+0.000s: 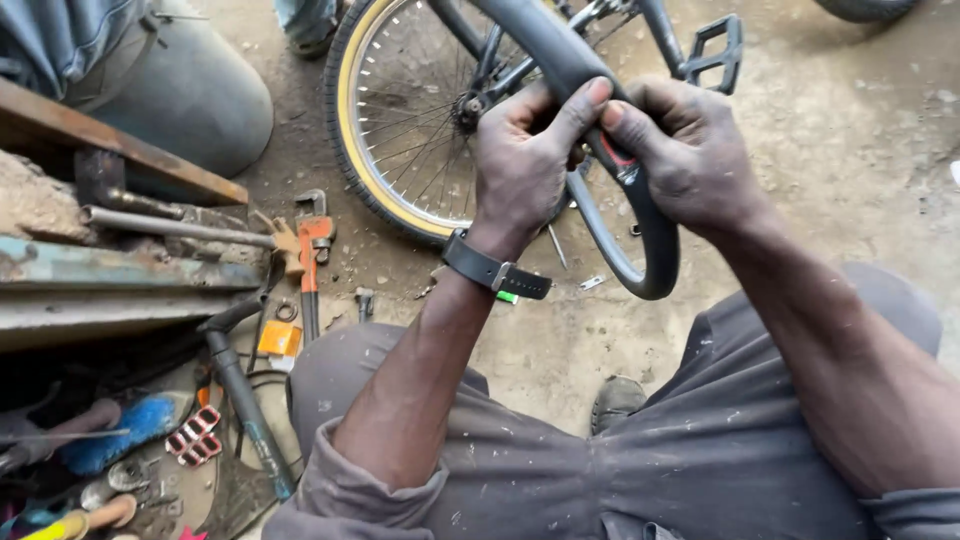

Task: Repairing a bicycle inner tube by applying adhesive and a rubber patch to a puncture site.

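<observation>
Behind the held inner tube (640, 215), a bicycle wheel (400, 120).

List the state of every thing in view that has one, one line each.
Black rubber inner tube: bent in a loop, gripped by both hands.
Left hand: closed on the tube.
Right hand: closed on the tube.
Yellow-walled bicycle wheel: upright on the ground behind the hands.
Orange pipe wrench: lying flat, untouched.
Black wrist strap: buckled on left wrist.
</observation>
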